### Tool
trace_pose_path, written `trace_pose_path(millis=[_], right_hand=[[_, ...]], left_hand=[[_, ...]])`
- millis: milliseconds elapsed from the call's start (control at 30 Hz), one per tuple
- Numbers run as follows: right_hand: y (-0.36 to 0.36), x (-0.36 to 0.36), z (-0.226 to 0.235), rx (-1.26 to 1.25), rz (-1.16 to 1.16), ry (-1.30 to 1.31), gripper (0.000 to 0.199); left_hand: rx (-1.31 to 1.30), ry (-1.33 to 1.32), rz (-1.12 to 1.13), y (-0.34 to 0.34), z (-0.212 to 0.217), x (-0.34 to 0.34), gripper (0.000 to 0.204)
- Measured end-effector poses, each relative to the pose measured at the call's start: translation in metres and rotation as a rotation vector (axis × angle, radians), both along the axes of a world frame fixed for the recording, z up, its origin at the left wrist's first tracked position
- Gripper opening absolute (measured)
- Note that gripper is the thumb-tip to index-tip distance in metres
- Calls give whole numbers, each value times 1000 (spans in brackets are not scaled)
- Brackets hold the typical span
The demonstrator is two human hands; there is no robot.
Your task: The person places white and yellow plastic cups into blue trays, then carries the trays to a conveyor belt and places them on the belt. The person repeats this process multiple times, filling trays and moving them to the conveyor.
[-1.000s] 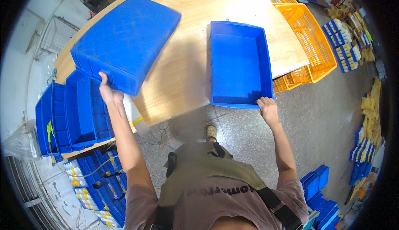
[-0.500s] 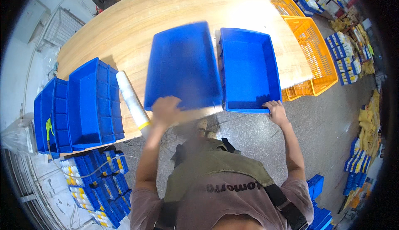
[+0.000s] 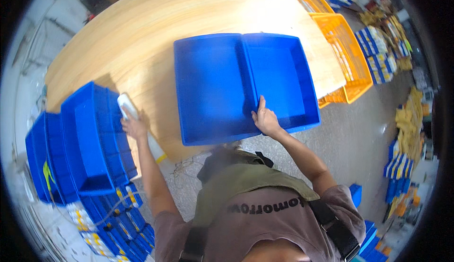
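Observation:
Two blue plastic bins lie side by side at the table's near edge: a left bin [image 3: 208, 82] and a right bin [image 3: 279, 65], their inner walls touching. My right hand [image 3: 266, 121] is at the near end of the joined walls, its thumb and fingers closed over the rims, index finger pointing away from me. Left of the bins, my left hand [image 3: 135, 124] is around a white roll [image 3: 155, 144] with a yellow band near its lower end. That hand is slightly blurred and hides the roll's middle.
More blue bins [image 3: 87, 134] stand tilted at the table's left edge, a lime-green tool [image 3: 48, 176] beside them. Below are stacked blue bins with white and yellow items [image 3: 97, 240]. Orange crates [image 3: 347, 49] border the wooden table [image 3: 156, 20] on the right.
The left bin has come against the right one, closing the gap. My left hand has gone from the left bin to the roll; my right hand has moved left to the joined rims.

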State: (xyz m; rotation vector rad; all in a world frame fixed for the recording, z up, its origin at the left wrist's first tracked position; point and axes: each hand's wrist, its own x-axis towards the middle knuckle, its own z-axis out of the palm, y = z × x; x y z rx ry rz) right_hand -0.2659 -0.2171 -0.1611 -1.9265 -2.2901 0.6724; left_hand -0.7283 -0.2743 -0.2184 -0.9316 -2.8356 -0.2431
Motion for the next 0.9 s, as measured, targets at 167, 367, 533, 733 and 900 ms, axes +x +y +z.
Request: trace_pose_path(millis=[167,367,533,733,900], right_hand=[[26,59,-2,101,-24,-29,57],[89,159,4,106,35,-32,51],[121,206,10,77,38,-2,55],[168,255,35,-208,31,489,71],[250,268,18,-910,-405,1835,56]], left_hand=[[-16,-343,-151,2,-17,-27,96],[657,-1967,32,39,71,26,65],[879,-2950,-108,118,133,172,69],[628,-3028,53,197,155,420,76],[399,-2893,66,241,180,578,62]])
